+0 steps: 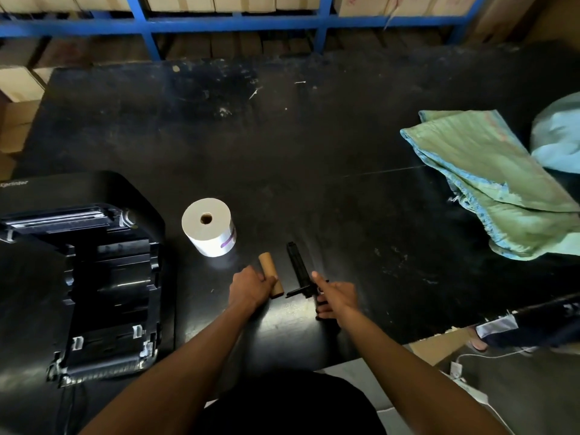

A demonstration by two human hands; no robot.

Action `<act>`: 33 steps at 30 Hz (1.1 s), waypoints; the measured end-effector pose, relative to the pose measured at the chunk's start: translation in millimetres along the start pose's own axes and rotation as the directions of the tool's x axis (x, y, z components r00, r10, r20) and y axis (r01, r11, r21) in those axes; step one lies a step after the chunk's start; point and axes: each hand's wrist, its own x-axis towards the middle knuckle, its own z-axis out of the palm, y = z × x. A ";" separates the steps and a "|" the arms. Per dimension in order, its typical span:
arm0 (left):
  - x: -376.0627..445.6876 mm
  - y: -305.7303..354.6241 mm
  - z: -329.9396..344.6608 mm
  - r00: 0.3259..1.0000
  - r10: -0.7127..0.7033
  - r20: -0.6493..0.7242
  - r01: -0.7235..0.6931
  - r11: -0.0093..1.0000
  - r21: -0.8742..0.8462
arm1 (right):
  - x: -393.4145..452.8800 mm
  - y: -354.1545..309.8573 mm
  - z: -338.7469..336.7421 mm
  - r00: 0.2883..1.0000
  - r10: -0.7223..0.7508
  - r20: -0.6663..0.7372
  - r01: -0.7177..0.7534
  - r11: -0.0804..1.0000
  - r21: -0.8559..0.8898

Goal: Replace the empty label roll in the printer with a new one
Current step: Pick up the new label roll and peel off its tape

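a black work table (pixel 314 146) is seen from above, with two bare forearms reaching over its near edge. the left hand (pixel 249 288) is curled around the near end of an empty brown cardboard core (pixel 269 268), which lies flat on the table and points away and slightly to the left. the right hand (pixel 337 298) is closed on the near end of a black plastic roll spindle (pixel 298 266), with the index finger held out straight along it; the spindle's far end rests on the table just beside the core, the two lying roughly parallel and apart. how tightly the lower fingers are wrapped cannot be told, as they are hidden in dark plastic.

a new white label roll (pixel 208 226) is stood on end just beyond the core, near the left hand but untouched, its hollow centre facing up. to the left, the black label printer (pixel 84 277) is laid open, its lid tipped back and its roll bay exposed.

a crumpled green and blue woven sack (pixel 489 183) is spread across the table's right side, well apart from the hands. blue metal shelving (pixel 144 29) loaded with cardboard boxes is seen behind the table.
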 end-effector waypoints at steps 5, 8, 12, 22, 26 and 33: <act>-14.2 8.1 -17.2 0.974 0.046 -0.221 -0.056 0.998 -0.037 | 8.0 -3.9 -3.1 0.931 -0.358 -0.067 0.339 0.920 -0.198; -19.1 12.5 -33.3 0.907 0.128 -0.401 -0.154 0.988 -0.033 | 10.4 -18.1 7.8 0.821 -0.564 0.085 0.564 0.778 -0.278; -13.6 15.1 -60.1 0.775 0.301 -0.555 -0.311 0.947 0.079 | 12.4 -40.3 31.4 0.761 -0.615 0.207 0.646 0.691 -0.325; 31.9 14.8 -113.5 0.859 0.209 -0.468 -0.106 0.966 0.238 | 1.8 -96.7 105.6 0.679 -0.418 0.604 0.683 0.661 -0.310; 47.6 14.7 -119.9 0.956 0.058 -0.286 -0.031 0.995 0.097 | 1.3 -109.1 131.8 0.651 -0.317 0.690 0.661 0.683 -0.310; 59.4 13.5 -112.1 0.954 0.014 -0.301 0.001 0.999 0.049 | 3.9 -103.4 143.5 0.609 -0.341 0.716 0.707 0.642 -0.296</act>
